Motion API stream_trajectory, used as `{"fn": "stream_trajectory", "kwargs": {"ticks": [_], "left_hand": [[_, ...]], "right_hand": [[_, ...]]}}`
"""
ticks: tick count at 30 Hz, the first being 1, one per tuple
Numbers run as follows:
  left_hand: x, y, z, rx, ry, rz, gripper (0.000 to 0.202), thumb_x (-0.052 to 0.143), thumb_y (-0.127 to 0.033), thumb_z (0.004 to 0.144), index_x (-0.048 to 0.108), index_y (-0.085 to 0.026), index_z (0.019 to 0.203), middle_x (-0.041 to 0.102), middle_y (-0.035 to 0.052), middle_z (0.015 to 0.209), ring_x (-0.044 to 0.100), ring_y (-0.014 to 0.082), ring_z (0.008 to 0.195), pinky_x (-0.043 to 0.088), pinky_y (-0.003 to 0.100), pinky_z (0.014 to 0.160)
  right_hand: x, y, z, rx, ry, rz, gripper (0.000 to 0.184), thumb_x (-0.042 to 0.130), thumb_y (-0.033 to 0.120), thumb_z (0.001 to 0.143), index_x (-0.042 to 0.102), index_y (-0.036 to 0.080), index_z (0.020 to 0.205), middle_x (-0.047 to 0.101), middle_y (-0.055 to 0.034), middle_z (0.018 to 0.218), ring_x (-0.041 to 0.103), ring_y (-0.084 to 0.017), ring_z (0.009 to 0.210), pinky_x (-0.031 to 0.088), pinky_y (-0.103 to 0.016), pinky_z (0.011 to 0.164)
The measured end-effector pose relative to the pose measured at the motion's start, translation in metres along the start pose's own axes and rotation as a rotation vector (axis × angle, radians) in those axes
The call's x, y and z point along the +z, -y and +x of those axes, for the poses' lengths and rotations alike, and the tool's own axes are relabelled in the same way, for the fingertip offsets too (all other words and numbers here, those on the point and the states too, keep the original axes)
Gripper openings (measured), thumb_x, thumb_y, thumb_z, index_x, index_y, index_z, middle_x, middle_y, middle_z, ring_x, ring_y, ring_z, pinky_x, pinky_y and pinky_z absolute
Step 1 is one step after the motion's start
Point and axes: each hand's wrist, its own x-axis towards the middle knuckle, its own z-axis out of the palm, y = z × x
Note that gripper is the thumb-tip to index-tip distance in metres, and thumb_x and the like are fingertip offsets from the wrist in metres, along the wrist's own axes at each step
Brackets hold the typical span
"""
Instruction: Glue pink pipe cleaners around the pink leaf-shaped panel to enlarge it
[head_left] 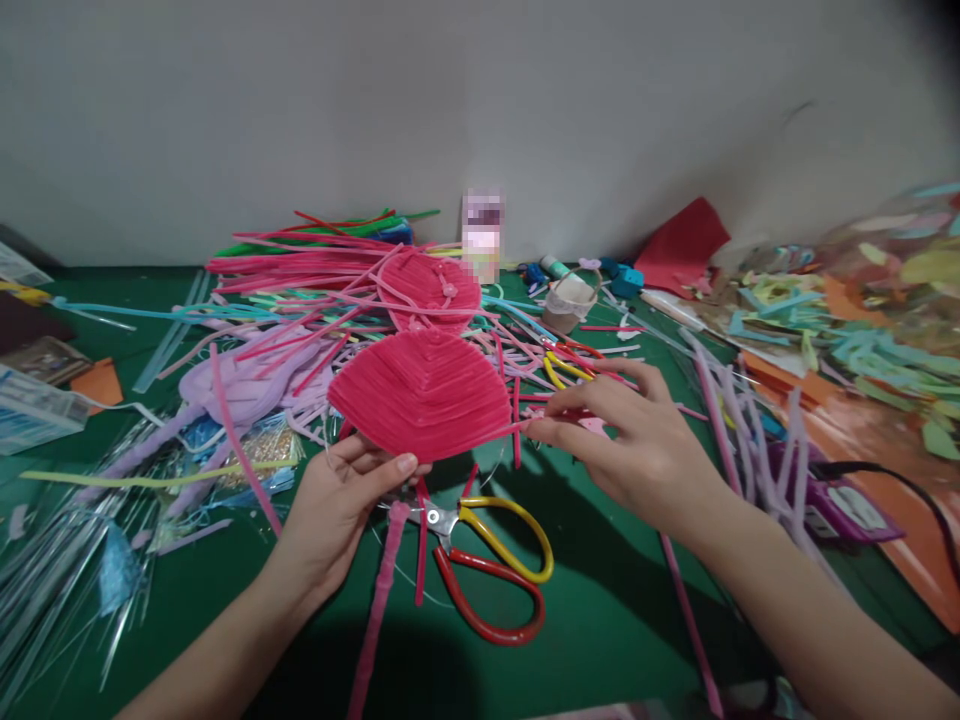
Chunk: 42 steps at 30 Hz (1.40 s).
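A fan-shaped piece point(420, 395) made of red-pink pipe cleaners laid side by side is raised over the green table. My left hand point(352, 490) grips its lower left edge, thumb on top and fingers beneath. From its right corner runs a thin pink pipe cleaner end point(517, 426), pinched between my right hand's point(615, 430) fingertips. Below the piece lie scissors point(442, 520) with one yellow and one red handle, their blades partly hidden. A wrapped pink stem point(379, 610) hangs or lies beside them. Just behind is a second rounded red-pink piece point(429, 290).
Bundled pink pipe cleaners point(300, 265) lie at the back by the wall. A lilac pipe-cleaner shape point(251, 375) and silvery strands point(67, 570) are on the left. Toward the right stand a small basket point(568, 300), a purple device point(847, 510) with a black cord, and paper scraps point(862, 340).
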Motion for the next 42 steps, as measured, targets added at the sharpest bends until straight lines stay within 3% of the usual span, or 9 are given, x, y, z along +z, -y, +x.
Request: {"fn": "stream_trajectory", "kwargs": {"ticks": [15, 28, 42], "left_hand": [[0.0, 0.001, -0.001, -0.009, 0.004, -0.006, 0.025, 0.085, -0.014, 0.062, 0.073, -0.016, 0.084, 0.076, 0.0011, 0.075, 0.072, 0.014, 0.07, 0.056, 0.018, 0.066], [-0.002, 0.001, -0.002, -0.025, -0.015, -0.005, 0.027, 0.086, -0.016, 0.06, 0.073, -0.014, 0.084, 0.077, 0.0048, 0.074, 0.073, 0.0177, 0.069, 0.057, 0.023, 0.068], [-0.004, 0.0, 0.001, -0.076, -0.012, -0.048, 0.023, 0.085, -0.017, 0.062, 0.073, -0.014, 0.081, 0.076, 0.0046, 0.07, 0.069, 0.0118, 0.061, 0.054, 0.018, 0.061]], "right_hand": [[0.003, -0.002, 0.0, 0.009, -0.003, 0.003, 0.031, 0.045, 0.0, 0.089, 0.064, 0.024, 0.097, 0.068, -0.0047, 0.088, 0.059, -0.015, 0.079, 0.041, -0.044, 0.091], [0.008, -0.001, -0.003, 0.035, 0.014, 0.017, 0.034, 0.042, 0.002, 0.091, 0.067, 0.024, 0.098, 0.067, -0.0039, 0.089, 0.06, -0.014, 0.083, 0.038, -0.042, 0.094], [0.016, 0.0, -0.006, 0.051, 0.027, 0.03, 0.03, 0.048, 0.005, 0.091, 0.068, 0.022, 0.105, 0.067, -0.0066, 0.096, 0.061, -0.016, 0.088, 0.039, -0.043, 0.093]]}}
